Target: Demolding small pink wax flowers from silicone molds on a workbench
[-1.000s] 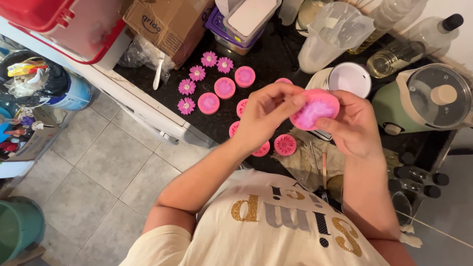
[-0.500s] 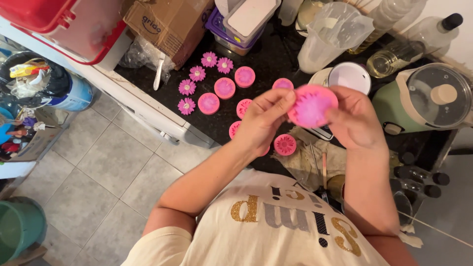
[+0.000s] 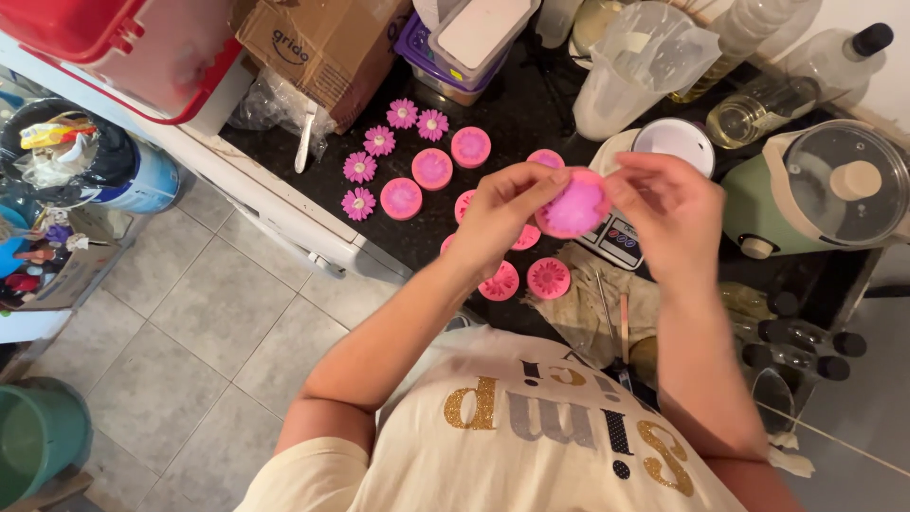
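I hold a round pink silicone mould (image 3: pixel 574 205) up over the black counter (image 3: pixel 517 114) with both hands. My left hand (image 3: pixel 502 213) pinches its left rim and my right hand (image 3: pixel 664 204) grips its right rim. Its hollow side faces me. Below the hands lie more pink moulds (image 3: pixel 548 278) on the counter. Farther left sit several pink flower-shaped pieces (image 3: pixel 379 141) and round pink moulds (image 3: pixel 433 169).
A small scale (image 3: pixel 616 242) lies under my hands, a white lid (image 3: pixel 673 144) beside it. A green cooker with glass lid (image 3: pixel 825 194) stands right. Plastic jug (image 3: pixel 635 62), bottles (image 3: pixel 758 104), a cardboard box (image 3: pixel 322 43) and red bin (image 3: pixel 114 47) line the back. Green bucket (image 3: pixel 38 436) sits on the tiled floor.
The mould has been turned slightly in my fingers and held a little lower; both hands keep their grip on it.
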